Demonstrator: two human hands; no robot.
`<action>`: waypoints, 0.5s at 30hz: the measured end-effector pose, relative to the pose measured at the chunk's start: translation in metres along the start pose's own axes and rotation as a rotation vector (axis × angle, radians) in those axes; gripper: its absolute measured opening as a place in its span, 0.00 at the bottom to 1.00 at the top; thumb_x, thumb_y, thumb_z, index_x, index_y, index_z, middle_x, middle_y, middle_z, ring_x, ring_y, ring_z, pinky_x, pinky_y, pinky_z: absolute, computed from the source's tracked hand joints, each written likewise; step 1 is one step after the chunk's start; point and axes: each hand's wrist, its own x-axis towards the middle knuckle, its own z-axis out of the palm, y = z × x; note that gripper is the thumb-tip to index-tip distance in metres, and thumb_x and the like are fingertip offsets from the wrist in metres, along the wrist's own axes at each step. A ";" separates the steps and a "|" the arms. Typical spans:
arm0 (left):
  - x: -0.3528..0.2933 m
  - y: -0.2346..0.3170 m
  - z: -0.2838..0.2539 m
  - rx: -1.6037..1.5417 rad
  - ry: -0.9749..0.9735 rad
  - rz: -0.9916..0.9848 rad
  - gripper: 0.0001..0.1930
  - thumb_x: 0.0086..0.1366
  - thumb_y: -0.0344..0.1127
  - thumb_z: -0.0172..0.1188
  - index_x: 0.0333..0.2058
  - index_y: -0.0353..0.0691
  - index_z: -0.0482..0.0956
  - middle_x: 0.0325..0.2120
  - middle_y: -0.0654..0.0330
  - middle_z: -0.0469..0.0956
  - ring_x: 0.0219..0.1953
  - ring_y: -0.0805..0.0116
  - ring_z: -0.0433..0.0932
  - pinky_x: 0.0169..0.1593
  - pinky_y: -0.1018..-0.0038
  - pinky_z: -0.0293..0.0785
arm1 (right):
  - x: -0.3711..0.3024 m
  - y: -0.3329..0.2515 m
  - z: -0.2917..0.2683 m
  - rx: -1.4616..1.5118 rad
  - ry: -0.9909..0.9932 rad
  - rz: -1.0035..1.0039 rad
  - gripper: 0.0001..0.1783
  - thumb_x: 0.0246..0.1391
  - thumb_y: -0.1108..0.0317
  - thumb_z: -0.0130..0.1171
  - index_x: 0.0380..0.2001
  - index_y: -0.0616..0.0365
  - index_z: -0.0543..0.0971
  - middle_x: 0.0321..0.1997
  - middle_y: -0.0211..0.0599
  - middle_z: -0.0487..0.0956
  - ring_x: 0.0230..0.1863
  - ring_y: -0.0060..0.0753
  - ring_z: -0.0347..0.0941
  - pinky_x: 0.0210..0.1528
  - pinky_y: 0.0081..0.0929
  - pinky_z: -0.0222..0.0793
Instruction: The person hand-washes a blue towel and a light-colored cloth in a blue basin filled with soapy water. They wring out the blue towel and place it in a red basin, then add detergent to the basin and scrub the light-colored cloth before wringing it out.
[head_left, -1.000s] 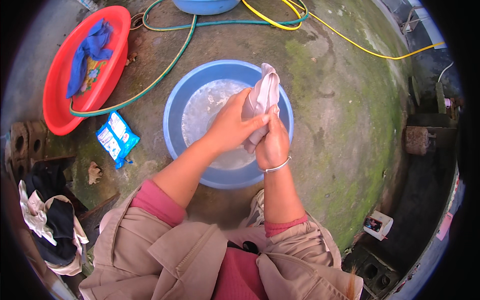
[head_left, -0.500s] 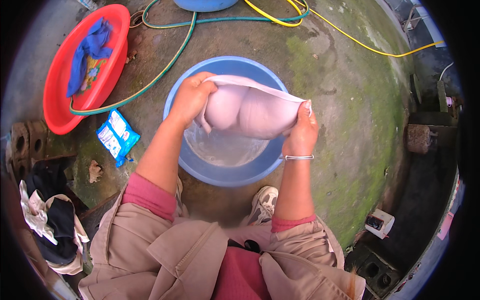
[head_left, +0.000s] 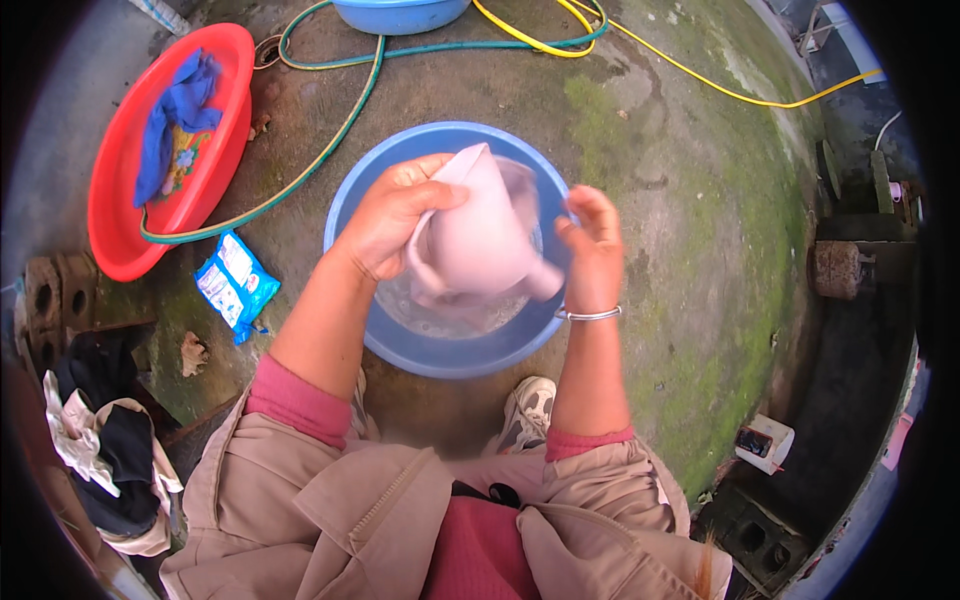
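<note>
A pale pink bra (head_left: 478,235) with moulded cups hangs over the blue basin (head_left: 455,366), folded and partly blurred by motion. My left hand (head_left: 400,212) is closed on its upper edge, thumb on top. To the right of the bra, my right hand (head_left: 594,245) is over the basin's right rim, its fingers bent and apart with nothing in them. A bracelet (head_left: 592,314) circles the right wrist. Cloudy water (head_left: 410,310) shows in the basin below the bra.
At the left lies a red tub (head_left: 110,220) holding a blue cloth (head_left: 170,130). A green hose (head_left: 345,130) runs from it past another blue basin (head_left: 400,15). A blue-and-white packet (head_left: 237,285) and piled clothes (head_left: 120,450) are nearer. A yellow hose (head_left: 720,92) crosses the mossy ground.
My right hand has let go of the bra's right end. The bra, stretched between both hands before, now hangs folded from my left hand.
</note>
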 end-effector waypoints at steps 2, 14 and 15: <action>0.001 0.000 0.004 -0.012 0.031 0.020 0.22 0.44 0.24 0.48 0.42 0.31 0.66 0.33 0.57 0.72 0.33 0.71 0.73 0.39 0.77 0.70 | -0.005 0.001 0.003 0.016 -0.252 0.094 0.26 0.38 0.78 0.53 0.46 0.59 0.66 0.47 0.35 0.67 0.49 0.28 0.61 0.50 0.24 0.56; -0.007 0.002 0.017 -0.077 -0.123 -0.003 0.32 0.33 0.21 0.44 0.46 0.30 0.62 0.36 0.56 0.70 0.36 0.70 0.72 0.42 0.77 0.68 | 0.002 0.022 0.015 -0.144 -0.371 0.073 0.27 0.40 0.69 0.55 0.48 0.57 0.65 0.52 0.39 0.65 0.55 0.33 0.56 0.56 0.28 0.50; -0.006 0.001 0.017 -0.079 -0.102 0.002 0.32 0.33 0.21 0.44 0.46 0.30 0.62 0.36 0.56 0.70 0.36 0.70 0.72 0.42 0.77 0.68 | 0.000 0.021 0.015 -0.039 -0.403 0.087 0.25 0.41 0.68 0.55 0.47 0.57 0.66 0.51 0.39 0.66 0.54 0.33 0.57 0.55 0.28 0.52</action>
